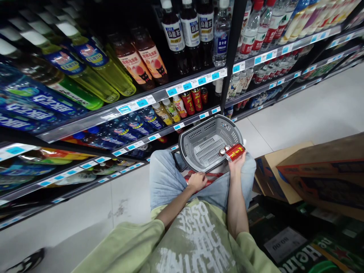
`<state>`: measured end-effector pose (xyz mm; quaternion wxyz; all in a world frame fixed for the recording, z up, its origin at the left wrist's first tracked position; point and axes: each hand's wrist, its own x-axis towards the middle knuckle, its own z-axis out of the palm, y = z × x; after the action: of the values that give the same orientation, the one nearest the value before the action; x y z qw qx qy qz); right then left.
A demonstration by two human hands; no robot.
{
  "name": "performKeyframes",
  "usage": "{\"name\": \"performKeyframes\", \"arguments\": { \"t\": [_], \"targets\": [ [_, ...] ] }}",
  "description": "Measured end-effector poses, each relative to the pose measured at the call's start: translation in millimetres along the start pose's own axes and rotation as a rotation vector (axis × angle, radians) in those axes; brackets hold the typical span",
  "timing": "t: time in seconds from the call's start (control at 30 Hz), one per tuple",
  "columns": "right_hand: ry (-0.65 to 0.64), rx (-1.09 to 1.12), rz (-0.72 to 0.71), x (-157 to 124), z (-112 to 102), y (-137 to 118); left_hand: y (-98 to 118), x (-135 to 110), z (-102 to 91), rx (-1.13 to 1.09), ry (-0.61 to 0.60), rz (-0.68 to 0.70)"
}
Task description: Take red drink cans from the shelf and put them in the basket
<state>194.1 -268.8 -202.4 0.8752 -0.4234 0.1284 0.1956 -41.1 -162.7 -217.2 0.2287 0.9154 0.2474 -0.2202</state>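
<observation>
A grey plastic shopping basket [191,142] rests against my knees, tipped toward me, and its inside is bare. My right hand [237,163] is closed around red drink cans [233,152] at the basket's near right rim. My left hand [196,181] lies between my knees with its fingers curled on red packaging [211,176] whose contents I cannot make out. I wear light jeans and a green printed shirt.
Black shelves [136,104] with bottled drinks run along the left and back; more red cans [192,100] stand on a lower shelf. Open cardboard boxes [321,170] and green beer cases [327,250] sit at my right. The floor is white tile [313,110].
</observation>
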Motion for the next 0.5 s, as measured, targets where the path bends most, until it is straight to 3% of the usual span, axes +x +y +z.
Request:
{"name": "performKeyframes", "arguments": {
  "t": [0.33, 0.5],
  "targets": [
    [-0.04, -0.037, -0.027, 14, -14, 13, 3, -2, -2.4, 0.016, 0.007, 0.012],
    [0.017, -0.077, 0.006, 17, -17, 21, 5, -4, -7.3, 0.018, 0.004, 0.01]
  ]
}}
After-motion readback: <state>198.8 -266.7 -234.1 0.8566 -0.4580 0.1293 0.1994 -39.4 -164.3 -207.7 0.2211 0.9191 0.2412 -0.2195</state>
